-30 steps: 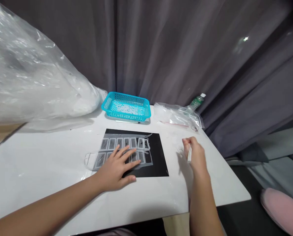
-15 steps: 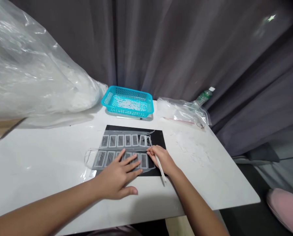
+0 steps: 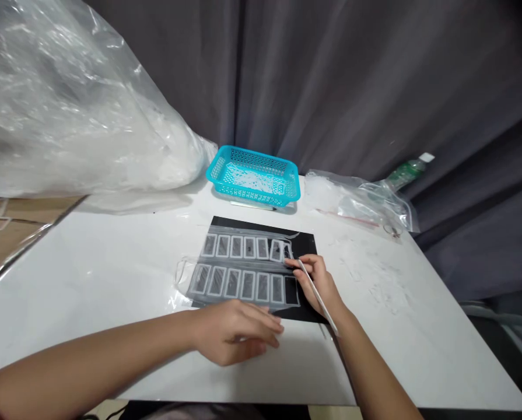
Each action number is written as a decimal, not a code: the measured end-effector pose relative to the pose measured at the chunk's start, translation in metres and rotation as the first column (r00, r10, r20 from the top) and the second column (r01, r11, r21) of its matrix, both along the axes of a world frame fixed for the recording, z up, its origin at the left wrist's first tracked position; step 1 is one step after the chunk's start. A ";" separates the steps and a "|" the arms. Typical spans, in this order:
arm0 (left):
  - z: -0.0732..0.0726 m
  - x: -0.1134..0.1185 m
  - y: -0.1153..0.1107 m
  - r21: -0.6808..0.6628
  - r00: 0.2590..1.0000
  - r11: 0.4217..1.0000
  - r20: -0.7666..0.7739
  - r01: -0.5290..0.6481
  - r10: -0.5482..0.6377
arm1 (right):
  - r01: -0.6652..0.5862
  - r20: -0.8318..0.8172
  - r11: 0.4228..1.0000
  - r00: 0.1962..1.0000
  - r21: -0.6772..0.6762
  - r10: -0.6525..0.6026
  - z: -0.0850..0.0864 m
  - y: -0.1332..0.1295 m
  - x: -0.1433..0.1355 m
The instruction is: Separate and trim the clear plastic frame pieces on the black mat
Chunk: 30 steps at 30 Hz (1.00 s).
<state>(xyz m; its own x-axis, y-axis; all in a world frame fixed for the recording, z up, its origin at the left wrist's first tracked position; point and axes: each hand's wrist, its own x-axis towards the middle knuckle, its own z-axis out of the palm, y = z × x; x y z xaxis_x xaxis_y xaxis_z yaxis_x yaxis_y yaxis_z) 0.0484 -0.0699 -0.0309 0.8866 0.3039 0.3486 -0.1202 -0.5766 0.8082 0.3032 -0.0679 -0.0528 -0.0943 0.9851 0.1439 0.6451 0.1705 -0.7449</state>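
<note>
A black sheet (image 3: 308,240) lies on the white table, with a clear plastic sheet bearing two rows of small white-edged rectangular frames (image 3: 231,283) on top. My left hand (image 3: 238,330) is over the near edge of the black sheet, palm down, with fingers loosely bent and nothing in it; whether it touches the surface I cannot tell. In my right hand (image 3: 319,286) a thin white stick (image 3: 316,293) is held, slanting back toward my wrist. Its fingertips rest near the right end of the upper row, beside a tilted frame (image 3: 277,251).
Behind stands a blue plastic basket (image 3: 254,197) with white bits inside. A large clear bag (image 3: 125,134) fills the left back. To the right are a zip bag (image 3: 352,201), a green bottle (image 3: 407,174) and scattered clear pieces (image 3: 387,291). Cardboard (image 3: 28,224) shows at left.
My left hand has drawn back from the lower row toward the near edge, its spread fingers now closer together. My right hand still holds the stick by the upper row's right end. The view has shifted.
</note>
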 end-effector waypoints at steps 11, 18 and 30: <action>-0.013 0.003 -0.006 0.295 0.987 0.955 -0.150 -0.012 0.059 | -0.105 0.080 0.994 0.991 -0.011 0.106 -0.002 0.007 0.006; -0.013 0.003 -0.014 0.208 0.989 0.971 -0.113 0.118 -0.096 | -0.178 0.155 0.982 0.974 0.066 0.166 0.000 0.009 0.008; -0.019 0.002 -0.011 0.177 0.982 0.973 -0.143 0.146 -0.122 | -0.212 0.113 0.973 0.973 0.094 0.201 0.000 0.009 0.009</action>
